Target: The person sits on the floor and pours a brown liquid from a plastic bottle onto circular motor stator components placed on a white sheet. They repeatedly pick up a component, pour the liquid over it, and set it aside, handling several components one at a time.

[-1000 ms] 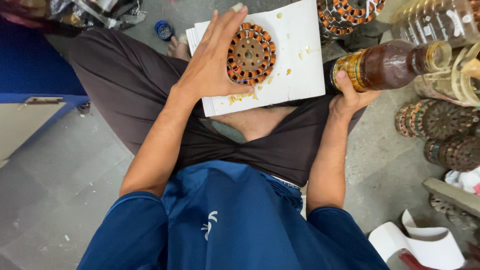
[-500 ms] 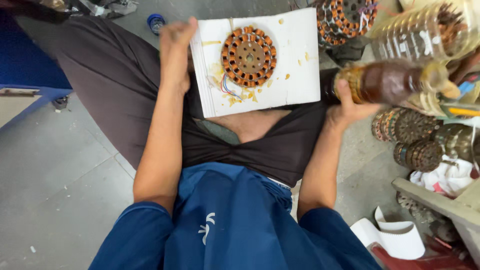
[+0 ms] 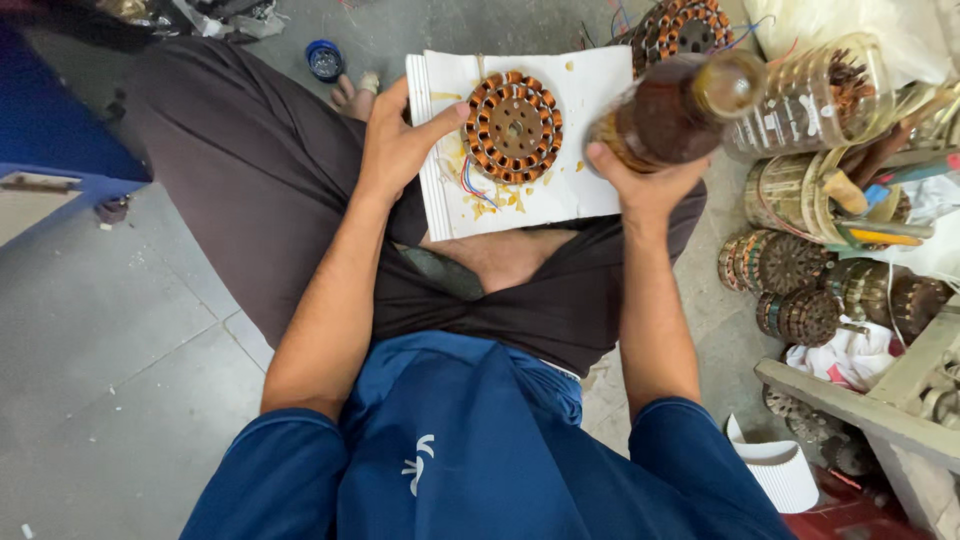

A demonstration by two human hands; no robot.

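Observation:
A round copper-wound stator [image 3: 513, 127] lies on a white stained board [image 3: 590, 195] resting across my lap. My left hand [image 3: 395, 145] grips the board's left edge, thumb stretched toward the stator. My right hand [image 3: 645, 180] is closed around an open brown bottle [image 3: 672, 110] of dark liquid, held tilted over the board's right side, its mouth pointing up and right. Thin red and blue wires [image 3: 470, 185] trail from the stator.
Another wound stator [image 3: 685, 25] lies beyond the board. Clear plastic jars [image 3: 815, 95], stacked stators [image 3: 785, 290], tools, a white rag and a wooden frame [image 3: 860, 410] crowd the right side. A blue cap [image 3: 324, 58] lies on the grey floor; blue furniture [image 3: 50, 130] stands at left.
My left hand went from lying flat on the stator to gripping the board's left edge. My right hand brought the brown bottle inward over the board's right side.

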